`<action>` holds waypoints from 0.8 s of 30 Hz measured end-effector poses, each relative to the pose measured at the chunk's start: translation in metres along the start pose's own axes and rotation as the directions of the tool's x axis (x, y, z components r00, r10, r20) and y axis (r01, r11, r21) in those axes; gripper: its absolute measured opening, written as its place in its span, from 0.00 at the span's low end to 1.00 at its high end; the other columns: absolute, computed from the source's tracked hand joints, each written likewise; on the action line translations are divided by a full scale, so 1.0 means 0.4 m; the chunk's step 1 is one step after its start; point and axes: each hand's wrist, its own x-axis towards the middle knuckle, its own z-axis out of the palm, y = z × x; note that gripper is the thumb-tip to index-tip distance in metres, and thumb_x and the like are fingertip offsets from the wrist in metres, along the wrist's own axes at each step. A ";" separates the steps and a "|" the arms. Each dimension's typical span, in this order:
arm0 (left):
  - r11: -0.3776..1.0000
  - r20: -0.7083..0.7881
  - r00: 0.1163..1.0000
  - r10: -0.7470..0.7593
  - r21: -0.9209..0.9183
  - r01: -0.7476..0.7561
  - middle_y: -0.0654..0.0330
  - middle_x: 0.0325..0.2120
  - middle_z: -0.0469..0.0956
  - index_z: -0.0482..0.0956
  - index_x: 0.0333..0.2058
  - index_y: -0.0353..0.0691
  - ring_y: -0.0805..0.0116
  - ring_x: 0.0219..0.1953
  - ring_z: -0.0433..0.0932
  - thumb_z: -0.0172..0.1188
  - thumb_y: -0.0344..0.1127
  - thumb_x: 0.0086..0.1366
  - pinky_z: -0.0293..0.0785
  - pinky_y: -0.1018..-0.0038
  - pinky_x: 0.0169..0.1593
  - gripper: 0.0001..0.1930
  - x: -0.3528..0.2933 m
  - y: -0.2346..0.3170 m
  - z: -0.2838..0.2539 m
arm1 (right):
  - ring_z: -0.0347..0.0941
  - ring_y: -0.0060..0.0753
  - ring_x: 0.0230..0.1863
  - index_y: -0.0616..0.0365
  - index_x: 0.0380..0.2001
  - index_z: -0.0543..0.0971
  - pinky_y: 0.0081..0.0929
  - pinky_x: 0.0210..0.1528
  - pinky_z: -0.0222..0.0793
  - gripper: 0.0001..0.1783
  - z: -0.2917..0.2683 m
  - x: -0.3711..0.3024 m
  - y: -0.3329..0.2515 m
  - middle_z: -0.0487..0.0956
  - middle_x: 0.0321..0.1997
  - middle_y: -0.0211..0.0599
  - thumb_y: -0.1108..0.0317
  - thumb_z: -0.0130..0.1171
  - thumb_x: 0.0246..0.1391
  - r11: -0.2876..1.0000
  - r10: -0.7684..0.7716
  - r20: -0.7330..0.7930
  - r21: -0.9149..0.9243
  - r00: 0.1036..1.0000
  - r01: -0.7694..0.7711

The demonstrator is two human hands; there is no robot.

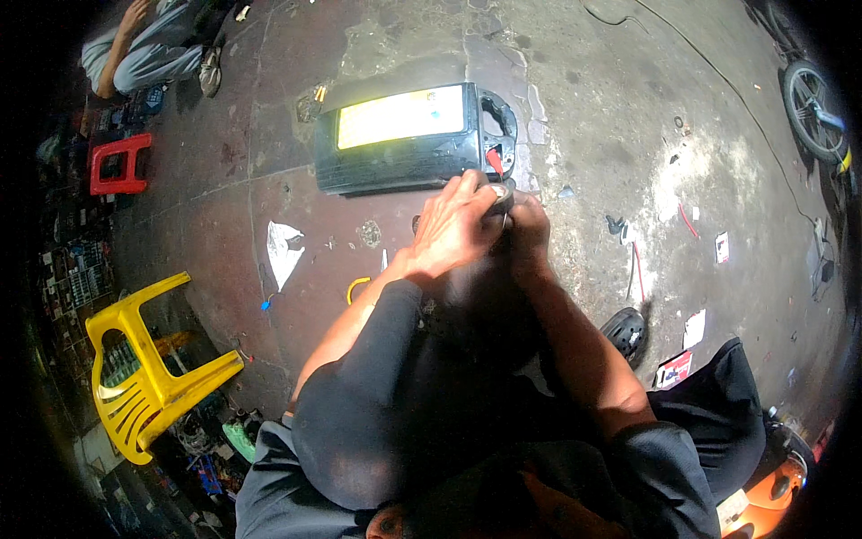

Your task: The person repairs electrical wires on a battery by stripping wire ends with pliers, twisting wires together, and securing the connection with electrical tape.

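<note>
On the stained floor ahead of the person, a long black box (404, 160) lies crosswise with a bright yellow label on its upper face. Its right end carries a looped handle (510, 123), and a red wire end (494, 162) shows beside that loop. Just below this corner, between the hands, is a small dark round thing (500, 196) with a paler centre, too shadowed to name. The box's left end and far long edge face floor (377, 56), which runs on toward a seated person (162, 67) at the upper left. A red stool (121, 164) and a yellow chair (148, 373) stand well apart on the left; a wheel (813, 112) stands well off to the right.

The left hand (456, 223) reaches up from the lower left, back upward, fingers bent and closed around the round thing near the box's edge. The right hand (530, 225) comes in steeply from the lower right, its fingers close to the same thing; shadow hides its grip, so I cannot tell what it holds. Both elbows are bent, the forearms converging above the dark-trousered knees.
</note>
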 end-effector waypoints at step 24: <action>0.850 -0.182 0.951 -0.249 -0.511 0.125 0.49 0.42 0.76 0.77 0.46 0.38 0.50 0.47 0.76 0.65 0.33 0.56 0.71 0.63 0.51 0.18 -0.012 -0.108 0.151 | 0.74 0.26 0.33 0.61 0.35 0.80 0.24 0.37 0.67 0.22 0.022 -0.001 -0.138 0.80 0.31 0.33 0.52 0.45 0.64 0.845 0.334 0.273 0.338 0.902 -0.415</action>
